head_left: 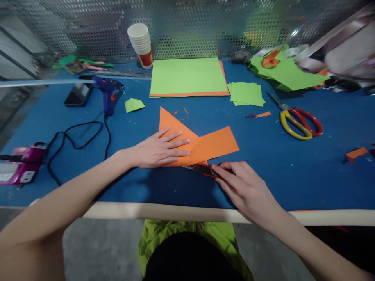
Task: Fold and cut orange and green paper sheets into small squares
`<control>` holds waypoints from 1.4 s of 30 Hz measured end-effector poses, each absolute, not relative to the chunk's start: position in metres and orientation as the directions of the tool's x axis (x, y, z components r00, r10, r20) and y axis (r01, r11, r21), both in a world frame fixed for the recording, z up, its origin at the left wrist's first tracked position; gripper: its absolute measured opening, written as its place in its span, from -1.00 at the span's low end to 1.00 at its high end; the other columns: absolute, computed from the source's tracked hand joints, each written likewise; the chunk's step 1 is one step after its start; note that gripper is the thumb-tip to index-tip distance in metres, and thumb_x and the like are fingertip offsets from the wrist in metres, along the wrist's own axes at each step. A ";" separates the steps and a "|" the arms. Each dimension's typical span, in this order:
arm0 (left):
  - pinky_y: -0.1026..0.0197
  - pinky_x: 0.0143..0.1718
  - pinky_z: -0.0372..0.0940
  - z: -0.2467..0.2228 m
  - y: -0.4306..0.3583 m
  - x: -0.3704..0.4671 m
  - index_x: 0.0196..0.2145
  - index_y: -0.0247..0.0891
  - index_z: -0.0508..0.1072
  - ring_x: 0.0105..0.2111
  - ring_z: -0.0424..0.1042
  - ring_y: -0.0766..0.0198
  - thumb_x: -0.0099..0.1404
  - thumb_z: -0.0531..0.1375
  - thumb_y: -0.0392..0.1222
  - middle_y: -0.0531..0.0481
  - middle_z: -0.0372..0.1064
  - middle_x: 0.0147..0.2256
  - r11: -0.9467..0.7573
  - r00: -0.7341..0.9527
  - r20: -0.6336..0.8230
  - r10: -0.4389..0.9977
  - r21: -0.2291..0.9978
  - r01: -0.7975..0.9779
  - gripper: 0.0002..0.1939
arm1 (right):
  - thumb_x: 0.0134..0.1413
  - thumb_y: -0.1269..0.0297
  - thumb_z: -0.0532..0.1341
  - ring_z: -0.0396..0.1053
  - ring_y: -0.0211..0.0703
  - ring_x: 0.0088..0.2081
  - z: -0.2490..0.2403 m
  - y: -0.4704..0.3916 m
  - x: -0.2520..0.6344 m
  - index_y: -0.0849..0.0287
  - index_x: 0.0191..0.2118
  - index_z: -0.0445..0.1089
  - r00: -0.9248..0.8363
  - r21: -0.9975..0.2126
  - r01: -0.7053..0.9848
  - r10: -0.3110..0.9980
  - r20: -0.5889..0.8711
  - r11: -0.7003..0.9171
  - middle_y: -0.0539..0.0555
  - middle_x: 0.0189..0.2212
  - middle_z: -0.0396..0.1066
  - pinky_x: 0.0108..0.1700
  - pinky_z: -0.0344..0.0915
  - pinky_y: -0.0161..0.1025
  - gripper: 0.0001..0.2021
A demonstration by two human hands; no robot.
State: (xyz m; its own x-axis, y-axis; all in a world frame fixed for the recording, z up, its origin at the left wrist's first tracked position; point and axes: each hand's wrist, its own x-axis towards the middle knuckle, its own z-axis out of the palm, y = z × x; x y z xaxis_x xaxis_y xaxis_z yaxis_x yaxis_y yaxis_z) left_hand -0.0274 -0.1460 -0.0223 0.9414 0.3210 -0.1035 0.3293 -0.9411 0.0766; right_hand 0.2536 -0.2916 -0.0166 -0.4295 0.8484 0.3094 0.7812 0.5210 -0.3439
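Left hand [159, 150] lies flat, fingers spread, pinning the folded orange paper [202, 142] near the desk's [293, 175] front edge, so it can't slide while the right hand [244, 187] grips a dark blade [200, 169] along its lower edge.

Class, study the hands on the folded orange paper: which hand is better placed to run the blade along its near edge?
Probably the right hand: it grips the blade at the orange paper's near edge, while the left hand lies flat on it.
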 end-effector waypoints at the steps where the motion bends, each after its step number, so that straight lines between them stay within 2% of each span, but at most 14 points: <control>1: -0.05 0.36 -0.33 -0.022 -0.146 -0.028 0.32 0.19 0.08 0.39 -0.17 0.15 0.49 -0.13 -0.01 0.18 -0.16 0.39 -0.941 0.941 -0.107 0.320 0.081 0.329 -0.52 | 0.30 0.39 0.07 0.34 0.00 -0.19 -0.017 -0.292 0.253 0.24 0.06 0.39 -0.427 -0.345 0.783 0.850 0.309 0.518 0.24 -0.20 0.42 -0.26 0.33 -0.09 -0.71; 8: -0.05 0.36 -0.33 -0.022 -0.146 -0.027 0.31 0.20 0.10 0.39 -0.16 0.17 0.48 -0.11 -0.02 0.19 -0.14 0.38 -0.933 0.935 -0.121 0.335 0.096 0.346 -0.53 | 0.30 0.39 0.08 0.35 0.01 -0.19 -0.016 -0.292 0.250 0.22 0.07 0.39 -0.430 -0.332 0.788 0.850 0.304 0.518 0.24 -0.20 0.43 -0.26 0.33 -0.09 -0.71; 12: -0.03 0.36 -0.35 -0.023 -0.146 -0.027 0.32 0.21 0.06 0.39 -0.19 0.20 0.49 -0.11 -0.01 0.21 -0.16 0.39 -0.932 0.935 -0.122 0.334 0.104 0.347 -0.52 | 0.29 0.40 0.09 0.35 0.01 -0.21 -0.016 -0.293 0.247 0.28 0.05 0.39 -0.436 -0.312 0.790 0.841 0.319 0.528 0.25 -0.22 0.42 -0.27 0.33 -0.10 -0.72; 15: -0.04 0.36 -0.35 -0.021 -0.146 -0.027 0.34 0.15 0.04 0.39 -0.19 0.19 0.49 -0.12 -0.01 0.17 -0.14 0.39 -0.931 0.935 -0.113 0.337 0.110 0.349 -0.51 | 0.29 0.42 0.09 0.33 0.02 -0.20 -0.016 -0.293 0.246 0.34 0.04 0.38 -0.450 -0.293 0.786 0.828 0.334 0.545 0.27 -0.22 0.42 -0.28 0.32 -0.10 -0.73; 20: -0.03 0.36 -0.32 -0.012 -0.145 -0.030 0.35 0.03 0.03 0.40 -0.25 0.19 0.50 -0.16 0.00 0.10 -0.17 0.39 -0.920 0.926 -0.145 0.348 0.138 0.367 -0.50 | 0.29 0.42 0.08 0.33 0.04 -0.18 -0.015 -0.295 0.246 0.30 0.04 0.38 -0.435 -0.285 0.799 0.836 0.335 0.530 0.26 -0.22 0.41 -0.27 0.32 -0.07 -0.73; 24: -0.05 0.35 -0.33 -0.008 -0.141 -0.037 0.31 0.12 0.12 0.40 -0.22 0.18 0.49 -0.11 0.01 0.15 -0.17 0.39 -0.928 0.927 -0.155 0.342 0.098 0.359 -0.53 | 0.27 0.43 0.09 0.34 0.05 -0.19 -0.013 -0.296 0.245 0.31 0.02 0.41 -0.427 -0.286 0.802 0.838 0.341 0.525 0.27 -0.23 0.41 -0.26 0.32 -0.07 -0.73; 29: -0.10 0.34 -0.26 -0.014 -0.137 -0.043 0.27 0.16 0.20 0.39 -0.16 0.07 0.48 -0.10 0.02 0.15 -0.10 0.38 -0.937 0.934 -0.123 0.337 0.058 0.345 -0.56 | 0.27 0.42 0.09 0.36 0.06 -0.18 -0.015 -0.296 0.244 0.29 0.04 0.42 -0.417 -0.307 0.802 0.848 0.327 0.513 0.27 -0.22 0.42 -0.26 0.33 -0.05 -0.71; 37: -0.18 0.34 -0.28 -0.020 -0.137 -0.045 0.31 0.13 0.12 0.40 -0.23 0.03 0.50 -0.14 -0.01 0.11 -0.17 0.40 -0.939 0.932 -0.147 0.331 0.040 0.340 -0.54 | 0.29 0.41 0.09 0.35 0.04 -0.18 -0.017 -0.295 0.241 0.31 0.03 0.41 -0.420 -0.326 0.789 0.844 0.334 0.521 0.27 -0.21 0.42 -0.24 0.34 -0.05 -0.72; 42: -0.16 0.35 -0.28 -0.021 -0.137 -0.045 0.30 0.17 0.12 0.40 -0.23 0.07 0.49 -0.11 0.00 0.14 -0.15 0.39 -0.932 0.929 -0.138 0.344 0.070 0.355 -0.54 | 0.30 0.38 0.07 0.37 0.02 -0.18 -0.018 -0.293 0.241 0.20 0.06 0.42 -0.409 -0.368 0.777 0.854 0.320 0.510 0.24 -0.21 0.43 -0.24 0.36 -0.07 -0.70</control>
State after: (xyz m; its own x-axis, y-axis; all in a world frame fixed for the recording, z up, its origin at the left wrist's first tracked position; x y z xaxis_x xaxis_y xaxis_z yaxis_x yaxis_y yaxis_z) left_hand -0.0447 -0.1372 -0.0209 0.9289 0.3436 -0.1378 0.3552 -0.9322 0.0695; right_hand 0.2410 -0.2928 -0.0183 -0.4094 0.8545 0.3197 0.7773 0.5102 -0.3681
